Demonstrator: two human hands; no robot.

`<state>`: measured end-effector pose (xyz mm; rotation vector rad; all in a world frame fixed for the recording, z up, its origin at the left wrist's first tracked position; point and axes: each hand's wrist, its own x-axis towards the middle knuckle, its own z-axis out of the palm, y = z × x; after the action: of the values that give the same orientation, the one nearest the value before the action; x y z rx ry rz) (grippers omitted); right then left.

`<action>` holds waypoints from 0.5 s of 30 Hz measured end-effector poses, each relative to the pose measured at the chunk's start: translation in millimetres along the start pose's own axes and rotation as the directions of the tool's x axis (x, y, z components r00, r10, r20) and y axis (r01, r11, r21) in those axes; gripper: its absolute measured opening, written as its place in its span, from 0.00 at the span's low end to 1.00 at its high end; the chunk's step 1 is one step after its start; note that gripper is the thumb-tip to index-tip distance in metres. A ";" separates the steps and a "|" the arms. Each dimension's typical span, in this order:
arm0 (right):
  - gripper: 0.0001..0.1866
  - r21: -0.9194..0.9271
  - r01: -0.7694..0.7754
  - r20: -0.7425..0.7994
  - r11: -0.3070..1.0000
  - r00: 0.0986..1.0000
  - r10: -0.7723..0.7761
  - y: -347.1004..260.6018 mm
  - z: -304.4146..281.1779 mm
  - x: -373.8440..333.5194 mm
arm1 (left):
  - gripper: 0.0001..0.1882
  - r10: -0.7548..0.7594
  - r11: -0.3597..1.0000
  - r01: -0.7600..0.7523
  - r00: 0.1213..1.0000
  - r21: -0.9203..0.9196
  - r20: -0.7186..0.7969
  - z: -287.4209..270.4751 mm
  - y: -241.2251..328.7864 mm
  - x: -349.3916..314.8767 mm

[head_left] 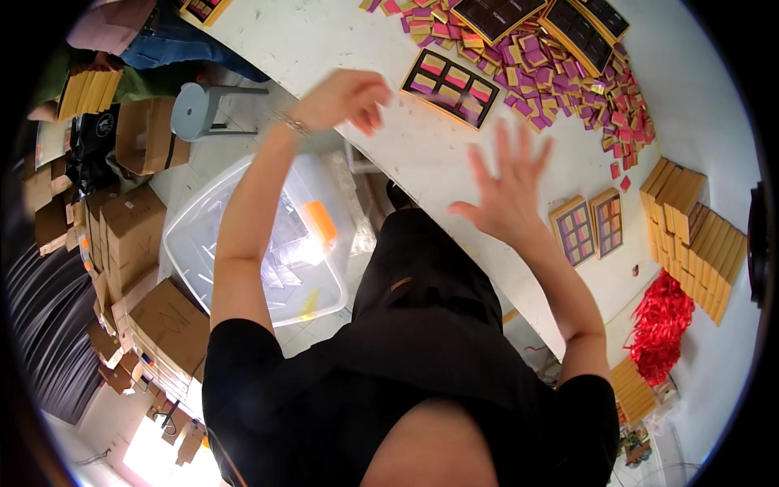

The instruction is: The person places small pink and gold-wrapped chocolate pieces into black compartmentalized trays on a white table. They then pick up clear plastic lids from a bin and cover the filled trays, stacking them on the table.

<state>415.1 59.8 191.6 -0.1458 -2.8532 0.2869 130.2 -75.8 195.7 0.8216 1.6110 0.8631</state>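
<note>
A black compartment tray (434,99) with a gold edge lies on the table, holding small pink, purple and gold wrapped pieces. My left hand (345,99), wearing a bracelet, hovers left of this tray. Its fingers are bent and smeared by motion, so what they hold, if anything, cannot be made out. To the near right of the tray, my right hand (507,195) is raised with its fingers spread and nothing in it. Beyond the tray spreads a heap of small wrapped pieces (560,89). Two filled trays (574,233) sit beside my right forearm.
Empty-looking black trays (578,36) rest on the heap. Stacked yellow boxes (698,235) and red shredded filler (661,325) line the right side. At left are a clear bin (182,243) with transparent plastic pieces, a stool (191,112), cardboard boxes (134,227) and another person (162,45).
</note>
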 end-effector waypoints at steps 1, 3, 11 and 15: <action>0.61 0.020 -0.013 0.094 1.000 0.996 0.011 -8.8 -0.6 18.1 | 0.14 -0.025 0.999 0.029 0.990 -0.029 0.139 13.1 12.8 4.3; 0.62 0.065 -0.038 0.275 0.997 0.961 0.018 -7.4 7.2 46.7 | 0.14 -0.007 1.000 0.008 0.977 -0.004 0.213 17.6 9.3 26.0; 0.59 -0.035 -0.262 0.176 0.964 0.948 0.264 99.7 114.9 55.0 | 0.24 0.047 0.987 -0.120 0.846 -0.104 -0.531 7.4 -115.5 163.7; 0.58 -0.157 -0.242 0.271 0.958 0.922 0.277 91.9 134.8 72.4 | 0.25 -0.044 0.973 -0.083 0.849 -0.214 -0.527 34.4 -127.5 186.9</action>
<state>315.2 134.1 63.6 -0.5548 -3.1443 0.2009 120.3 25.3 -9.3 0.4502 1.9279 1.3498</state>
